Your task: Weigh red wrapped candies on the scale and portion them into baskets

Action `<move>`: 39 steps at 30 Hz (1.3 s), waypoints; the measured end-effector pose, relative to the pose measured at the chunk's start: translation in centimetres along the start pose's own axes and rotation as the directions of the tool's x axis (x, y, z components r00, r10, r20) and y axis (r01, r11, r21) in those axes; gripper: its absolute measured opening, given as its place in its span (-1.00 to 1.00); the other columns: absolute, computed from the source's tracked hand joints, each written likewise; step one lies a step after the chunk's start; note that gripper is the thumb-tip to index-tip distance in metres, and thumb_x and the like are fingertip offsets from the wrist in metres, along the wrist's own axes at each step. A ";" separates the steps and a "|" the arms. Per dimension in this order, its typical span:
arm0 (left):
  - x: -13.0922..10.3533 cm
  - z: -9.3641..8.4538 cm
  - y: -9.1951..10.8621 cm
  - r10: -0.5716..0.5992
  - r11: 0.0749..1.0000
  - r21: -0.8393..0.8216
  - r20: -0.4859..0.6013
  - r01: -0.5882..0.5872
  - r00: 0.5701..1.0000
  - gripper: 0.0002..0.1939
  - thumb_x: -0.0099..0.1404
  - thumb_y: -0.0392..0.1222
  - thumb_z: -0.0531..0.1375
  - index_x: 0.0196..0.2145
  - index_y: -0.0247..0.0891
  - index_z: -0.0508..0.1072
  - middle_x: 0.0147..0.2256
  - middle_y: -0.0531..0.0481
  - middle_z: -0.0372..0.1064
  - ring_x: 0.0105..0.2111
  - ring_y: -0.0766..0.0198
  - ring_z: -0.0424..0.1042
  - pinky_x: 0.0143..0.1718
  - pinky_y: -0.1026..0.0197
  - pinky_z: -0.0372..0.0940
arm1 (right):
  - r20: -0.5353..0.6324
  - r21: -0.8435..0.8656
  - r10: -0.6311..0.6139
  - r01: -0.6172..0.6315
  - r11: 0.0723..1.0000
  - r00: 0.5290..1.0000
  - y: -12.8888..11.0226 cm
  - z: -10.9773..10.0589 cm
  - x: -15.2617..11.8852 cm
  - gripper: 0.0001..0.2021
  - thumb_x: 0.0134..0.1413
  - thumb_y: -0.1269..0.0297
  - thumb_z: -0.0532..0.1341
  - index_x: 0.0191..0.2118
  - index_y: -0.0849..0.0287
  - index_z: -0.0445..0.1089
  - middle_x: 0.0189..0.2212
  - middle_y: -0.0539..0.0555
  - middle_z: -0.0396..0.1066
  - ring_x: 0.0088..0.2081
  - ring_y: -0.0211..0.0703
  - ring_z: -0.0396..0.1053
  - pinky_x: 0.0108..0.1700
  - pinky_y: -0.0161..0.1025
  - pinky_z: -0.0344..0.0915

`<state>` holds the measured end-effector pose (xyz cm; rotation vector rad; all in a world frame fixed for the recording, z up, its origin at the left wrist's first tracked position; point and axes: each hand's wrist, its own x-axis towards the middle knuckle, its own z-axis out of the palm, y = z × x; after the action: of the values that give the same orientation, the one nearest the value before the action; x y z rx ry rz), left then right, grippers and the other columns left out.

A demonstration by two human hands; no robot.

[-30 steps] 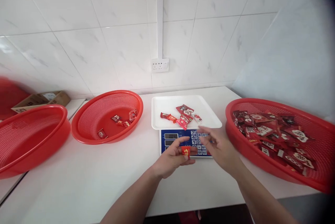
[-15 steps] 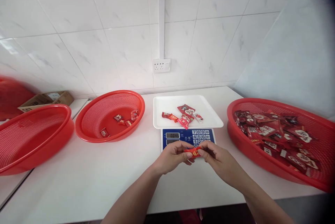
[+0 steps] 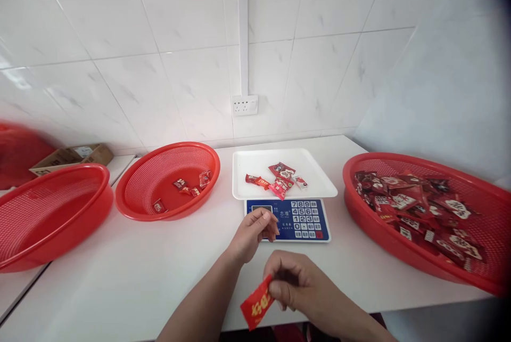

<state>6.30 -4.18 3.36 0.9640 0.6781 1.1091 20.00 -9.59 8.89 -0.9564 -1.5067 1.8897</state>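
Observation:
Near the table's front edge, my right hand [image 3: 297, 283] pinches one end of a red packet [image 3: 257, 303] with yellow lettering. My left hand [image 3: 255, 233], fingers curled and apart with nothing visible in them, is over the left part of the blue scale panel [image 3: 285, 225] and partly covers its display. On top of the scale, a white tray [image 3: 319, 185] holds several red and pink packets [image 3: 281, 186]. At the right, a red basket [image 3: 371, 235] contains many red packets [image 3: 415, 209]. The middle-left red basket [image 3: 138, 182] has several small packets [image 3: 159, 205] in it.
Another red basket [image 3: 85, 214] stands at the far left. Behind it are a cardboard box [image 3: 98, 154] and a red bag [image 3: 19, 153]. A tiled wall with a socket [image 3: 245, 105] rises behind the white table [image 3: 139, 278].
Both hands were together on the red packet over the scale. My left hand has let go and opened; my right hand has moved down and left with the packet.

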 end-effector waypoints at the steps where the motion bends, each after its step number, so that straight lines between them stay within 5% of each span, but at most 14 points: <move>1: -0.1 0.1 0.0 0.010 0.999 0.048 -0.010 -0.009 1.000 -0.65 0.20 0.09 0.21 -0.38 -0.31 0.38 -0.54 0.05 0.33 -0.55 0.40 0.27 -0.46 0.32 0.15 | -0.059 0.007 -0.023 0.023 1.000 0.998 0.1 -0.3 0.0 -0.55 -0.18 -0.17 0.31 -0.48 0.15 0.26 -0.63 -0.11 0.19 -0.59 -0.39 0.10 -0.53 -0.38 0.03; 5: -0.6 0.0 1.0 0.194 0.884 0.444 -0.060 -0.148 0.979 -0.69 0.23 0.07 0.18 -0.38 -0.27 0.40 -0.46 0.01 0.37 -0.45 0.32 0.31 -0.37 0.26 0.21 | -0.413 0.108 -0.022 0.072 0.992 0.911 1.9 -4.2 -1.0 -0.54 -0.18 -0.18 0.30 -0.42 0.13 0.25 -0.63 -0.14 0.12 -0.57 -0.37 0.03 -0.54 -0.38 -0.02; 9: -0.2 -0.4 4.0 0.449 0.539 0.822 -0.095 -0.184 0.889 -0.78 0.31 -0.05 0.09 -0.24 -0.19 0.44 -0.34 -0.03 0.42 -0.34 0.23 0.36 -0.27 0.20 0.24 | -0.440 0.106 0.130 -0.093 0.990 0.888 5.9 -7.3 -3.7 -0.54 -0.17 -0.19 0.29 -0.43 0.14 0.27 -0.61 -0.12 0.11 -0.57 -0.36 0.01 -0.51 -0.36 -0.02; 13: 2.5 -1.1 7.2 0.355 0.115 0.992 -0.095 0.057 0.930 -0.69 0.35 -0.04 0.02 -0.04 -0.18 0.37 -0.19 -0.12 0.43 -0.15 0.08 0.35 -0.17 0.11 0.22 | -0.438 0.146 0.236 -0.191 0.971 0.867 8.8 -7.4 -5.4 -0.55 -0.18 -0.18 0.30 -0.44 0.14 0.28 -0.61 -0.11 0.13 -0.56 -0.36 0.05 -0.49 -0.38 0.01; 15: 4.5 -1.4 7.9 0.282 0.022 0.995 -0.097 0.095 0.955 -0.64 0.34 0.02 0.02 -0.06 -0.24 0.38 -0.17 -0.19 0.43 -0.10 0.01 0.33 -0.13 0.06 0.21 | -0.432 0.149 0.229 -0.181 0.972 0.872 9.2 -7.3 -5.4 -0.54 -0.19 -0.19 0.29 -0.44 0.14 0.29 -0.61 -0.11 0.14 -0.55 -0.34 0.06 -0.48 -0.38 0.03; 24: 11.6 -1.0 7.0 0.101 -0.007 0.997 -0.075 0.076 0.992 -0.61 0.33 0.03 0.02 -0.05 -0.24 0.40 -0.10 -0.18 0.42 -0.09 0.08 0.38 -0.12 0.14 0.24 | -0.410 0.076 0.138 -0.116 0.990 0.902 9.6 -7.7 -5.1 -0.55 -0.14 -0.20 0.25 -0.45 0.13 0.27 -0.60 -0.10 0.16 -0.53 -0.31 0.10 -0.44 -0.35 0.10; 28: 11.7 -0.1 6.6 0.053 -0.006 1.000 0.005 -0.004 0.999 -0.47 0.29 0.15 0.04 0.09 -0.20 0.29 0.04 -0.20 0.34 0.08 -0.01 0.25 0.03 0.04 0.17 | -0.383 0.036 0.116 -0.111 0.993 0.916 10.0 -7.9 -5.1 -0.53 -0.14 -0.25 0.22 -0.46 0.12 0.26 -0.61 -0.09 0.16 -0.53 -0.28 0.11 -0.45 -0.34 0.11; 33: 11.1 1.0 5.8 0.010 0.003 0.994 0.107 -0.107 0.994 -0.22 0.24 0.33 -0.02 0.27 -0.15 0.01 0.29 -0.24 -0.06 0.30 -0.10 -0.14 0.22 -0.18 -0.15 | -0.359 0.033 0.096 -0.090 0.995 0.929 10.2 -8.2 -5.0 -0.54 -0.11 -0.24 0.20 -0.45 0.12 0.26 -0.60 -0.09 0.18 -0.52 -0.28 0.12 -0.43 -0.33 0.11; 39: 11.5 2.2 4.9 -0.052 -0.010 0.986 0.163 -0.164 0.985 -0.22 0.18 0.39 -0.02 0.25 -0.03 0.07 0.33 -0.12 -0.17 0.33 -0.14 -0.29 0.23 -0.30 -0.29 | -0.386 0.093 0.083 -0.051 0.994 0.919 10.1 -7.8 -5.2 -0.56 -0.09 -0.18 0.24 -0.45 0.14 0.25 -0.60 -0.10 0.17 -0.52 -0.31 0.07 -0.42 -0.34 0.05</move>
<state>9.81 6.75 8.82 2.3769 1.3967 0.3577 29.58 -11.31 -0.91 -1.2720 -1.1655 1.6647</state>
